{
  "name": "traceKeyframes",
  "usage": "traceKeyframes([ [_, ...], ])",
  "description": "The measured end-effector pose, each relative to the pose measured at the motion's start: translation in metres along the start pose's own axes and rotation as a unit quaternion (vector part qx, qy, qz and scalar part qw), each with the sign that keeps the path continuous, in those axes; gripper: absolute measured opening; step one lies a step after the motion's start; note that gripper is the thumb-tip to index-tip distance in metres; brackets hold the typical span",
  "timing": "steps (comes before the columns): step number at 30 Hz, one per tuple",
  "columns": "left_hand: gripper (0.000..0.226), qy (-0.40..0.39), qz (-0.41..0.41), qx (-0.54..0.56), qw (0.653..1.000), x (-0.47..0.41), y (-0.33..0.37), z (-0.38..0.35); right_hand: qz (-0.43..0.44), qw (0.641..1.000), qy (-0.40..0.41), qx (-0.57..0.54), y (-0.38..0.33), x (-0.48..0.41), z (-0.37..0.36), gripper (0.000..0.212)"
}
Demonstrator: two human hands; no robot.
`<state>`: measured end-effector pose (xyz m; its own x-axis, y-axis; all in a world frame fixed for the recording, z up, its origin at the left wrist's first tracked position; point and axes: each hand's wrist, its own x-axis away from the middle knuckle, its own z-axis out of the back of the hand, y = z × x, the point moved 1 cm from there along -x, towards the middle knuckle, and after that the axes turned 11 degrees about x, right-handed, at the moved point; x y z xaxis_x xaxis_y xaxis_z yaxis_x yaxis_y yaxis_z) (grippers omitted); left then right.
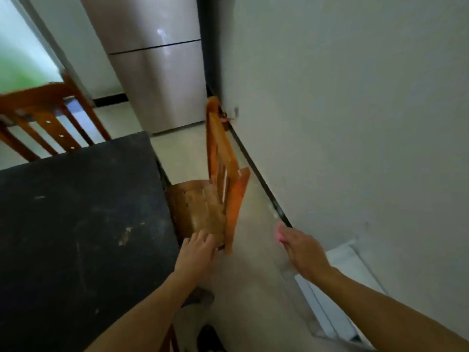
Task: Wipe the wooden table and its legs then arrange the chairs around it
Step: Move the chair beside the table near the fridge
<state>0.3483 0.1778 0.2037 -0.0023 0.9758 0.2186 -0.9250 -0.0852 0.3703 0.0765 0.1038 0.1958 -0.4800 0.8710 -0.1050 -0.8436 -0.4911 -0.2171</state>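
Chair (212, 191) facing table (76, 224), backrest (220, 151) toward wall (355, 123), left hand (196, 252) on seat (198, 209)

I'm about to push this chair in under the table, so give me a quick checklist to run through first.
1. Left hand on the chair seat's near edge: ok, touching; grip unclear.
2. Right hand free: cannot tell; something pink blurs at its fingertips.
3. Chair facing the table, back toward the wall: ok.
4. Floor showing between chair and wall: ok.
5. Table wiped: cannot tell; pale marks show.
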Motion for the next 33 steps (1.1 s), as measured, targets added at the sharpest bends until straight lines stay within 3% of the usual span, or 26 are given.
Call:
traceKeyframes([
  [5, 0.038, -0.034, -0.066, -0.022, 0.997, -0.024, 0.113, -0.052, -0.098, 0.994, -0.052, -0.004, 0.090, 0.103, 0.026, 0.019],
  [8, 0.039, -0.066, -0.126, -0.026, 0.990, -0.028, 0.181, -0.090, -0.154, 0.986, -0.061, 0.022, 0.144, 0.165, 0.025, 0.022],
  [14, 0.034, -0.129, -0.232, -0.033, 0.964, -0.050, 0.278, -0.145, -0.275, 0.946, -0.156, 0.067, 0.213, 0.233, 0.023, 0.025],
  [17, 0.034, -0.142, -0.263, -0.046, 0.953, -0.082, 0.295, -0.174, -0.312, 0.930, -0.184, 0.054, 0.232, 0.245, 0.002, 0.042],
  [20, 0.040, -0.158, -0.270, -0.041, 0.949, -0.118, 0.298, -0.211, -0.342, 0.921, -0.185, 0.032, 0.242, 0.243, -0.022, 0.024],
  [24, 0.043, -0.173, -0.272, -0.028, 0.946, -0.162, 0.289, -0.258, -0.351, 0.921, -0.164, 0.034, 0.261, 0.217, -0.068, 0.023],
  [30, 0.055, -0.170, -0.311, -0.002, 0.935, -0.221, 0.284, -0.311, -0.404, 0.909, -0.092, 0.051, 0.286, 0.176, -0.142, 0.051],
  [33, 0.064, -0.161, -0.337, 0.011, 0.927, -0.243, 0.286, -0.340, -0.417, 0.887, -0.198, 0.025, 0.277, 0.183, -0.182, 0.062],
])
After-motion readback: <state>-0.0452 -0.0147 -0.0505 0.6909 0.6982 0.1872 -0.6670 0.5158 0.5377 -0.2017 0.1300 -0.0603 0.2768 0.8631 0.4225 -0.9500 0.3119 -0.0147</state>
